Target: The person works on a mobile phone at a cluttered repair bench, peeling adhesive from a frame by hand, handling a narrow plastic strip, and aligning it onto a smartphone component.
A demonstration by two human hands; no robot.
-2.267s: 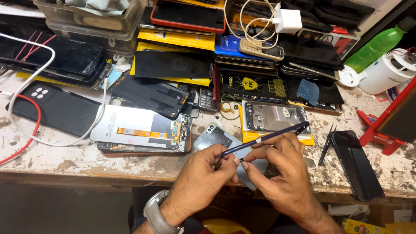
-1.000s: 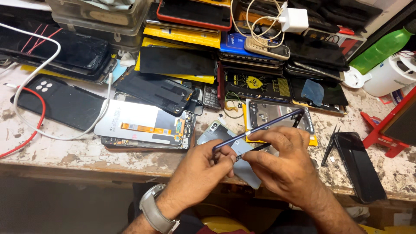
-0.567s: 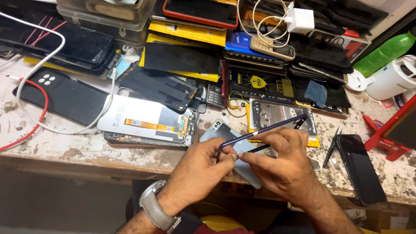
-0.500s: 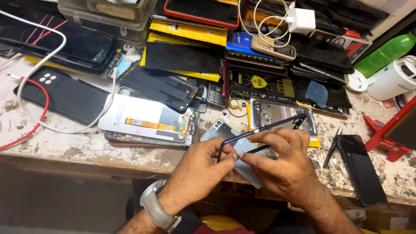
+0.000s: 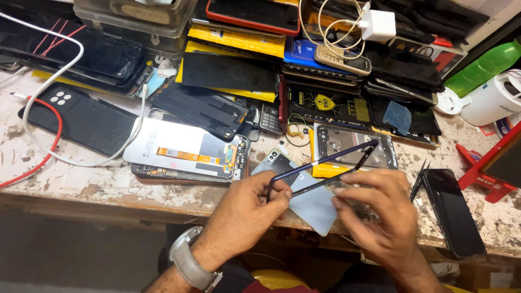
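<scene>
Two hands pinch a thin dark-blue phone frame (image 5: 320, 168) above the surface (image 5: 97, 187) edge: left hand (image 5: 247, 209) at its near corner, right hand (image 5: 380, 214) along one side. Light, bendable; best held by its rails. Pale back cover (image 5: 315, 209) beneath.

A: L hand (image 5: 247, 209)?
B: Lower centre of frame, palm down, fingers curled, thumb and forefinger pinched together; watch on the wrist.
A: R hand (image 5: 380, 214)?
B: Just right of it, back of hand up, fingertips (image 5: 339, 202) bent towards the L.
</scene>
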